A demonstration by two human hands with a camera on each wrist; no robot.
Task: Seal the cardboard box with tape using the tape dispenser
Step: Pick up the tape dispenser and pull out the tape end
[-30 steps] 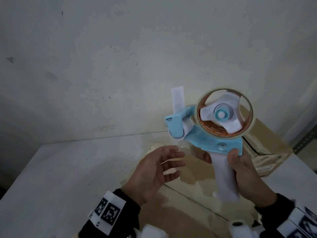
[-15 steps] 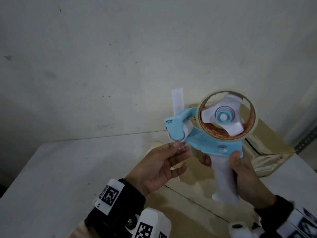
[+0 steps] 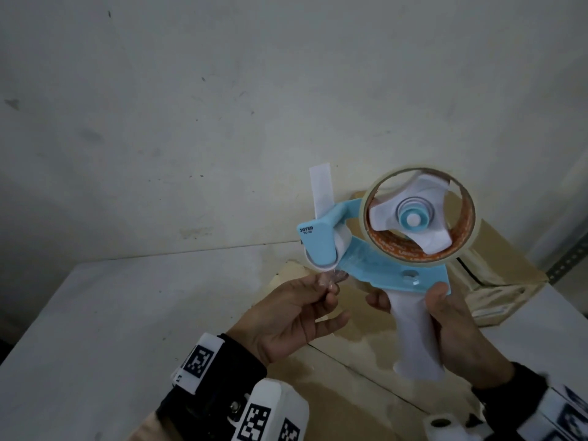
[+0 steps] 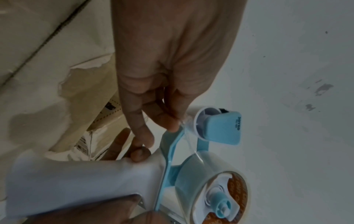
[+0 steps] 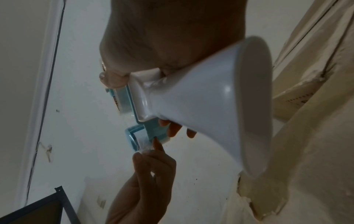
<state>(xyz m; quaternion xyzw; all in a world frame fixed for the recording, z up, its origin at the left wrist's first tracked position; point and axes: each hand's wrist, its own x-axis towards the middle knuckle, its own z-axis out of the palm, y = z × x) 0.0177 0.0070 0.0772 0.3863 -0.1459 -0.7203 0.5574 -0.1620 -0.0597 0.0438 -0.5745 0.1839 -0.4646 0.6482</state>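
Note:
My right hand (image 3: 445, 313) grips the white handle (image 3: 416, 338) of a blue and white tape dispenser (image 3: 375, 268) and holds it upright in the air. A roll of clear tape (image 3: 413, 254) sits on its hub. My left hand (image 3: 327, 286) pinches the loose tape end (image 3: 339, 275) just under the front roller. In the left wrist view the tape end (image 4: 184, 121) stretches from my fingertips (image 4: 172, 124) to the roller. The pale cardboard box (image 3: 350, 393) lies below both hands, and a dark seam crosses its top.
The box rests on a white table (image 3: 111, 329) against a scuffed white wall (image 3: 222, 122). A second brown carton (image 3: 502, 275) stands behind the dispenser at the right. A perforated metal shelf upright (image 3: 569, 259) shows at the far right edge.
My left hand rose from open below the dispenser to the roller, closed its fingertips on the tape end and drew it slightly down. The right hand kept the dispenser almost still.

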